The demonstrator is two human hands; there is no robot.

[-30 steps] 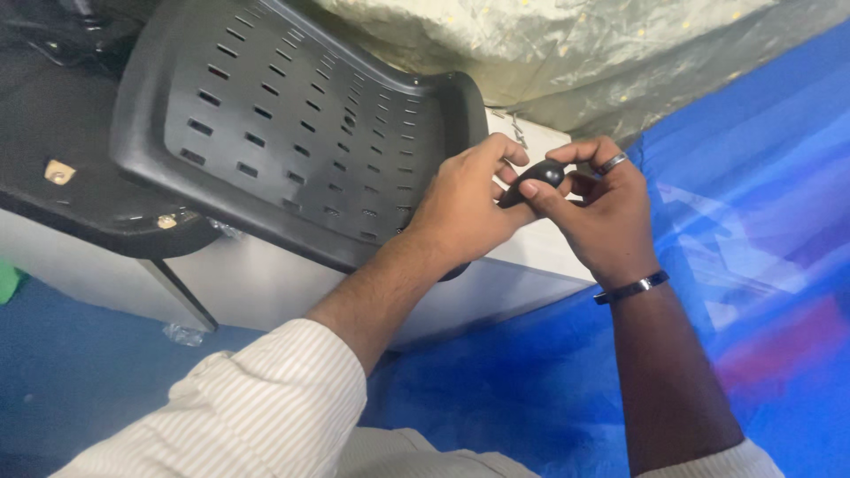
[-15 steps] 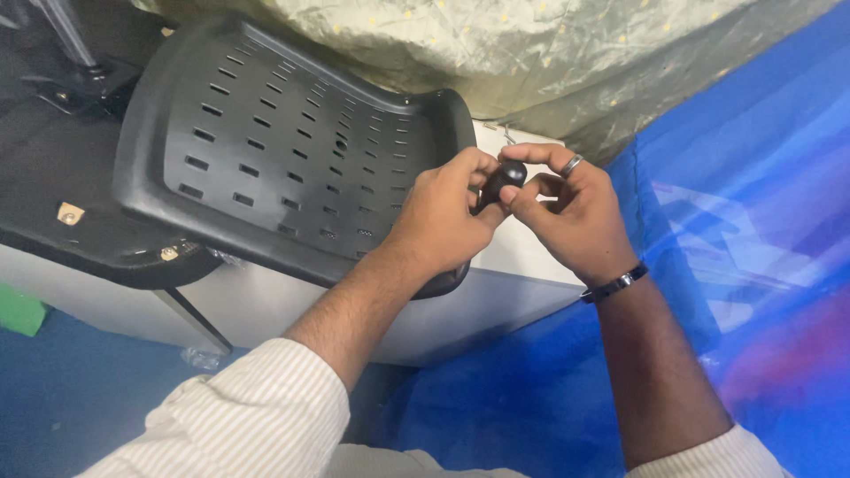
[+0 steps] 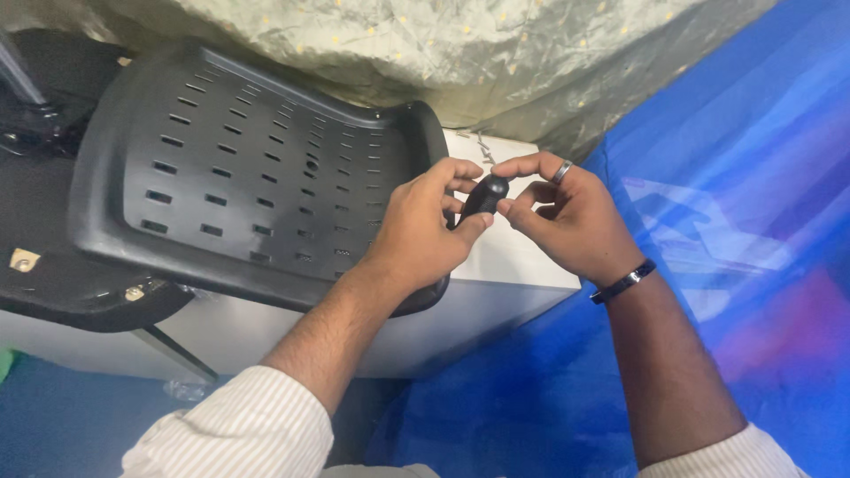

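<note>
**Fingers of both hands closed on a small black piece**

Fingers of my left hand (image 3: 423,232) and my right hand (image 3: 567,221) pinch one small black oval piece (image 3: 484,196) between them, thumb and fingertips closed narrow around it. It sits in the air, just in front of the right edge of the black slotted chair back (image 3: 257,177). I think the piece is hard plastic, light and smooth, so it may slip; the best hold is on its two long sides. Under the chair back is a white surface (image 3: 509,257). Blue sheet (image 3: 744,221) lies at the right, pale shiny cloth (image 3: 425,44) hangs above.
</note>
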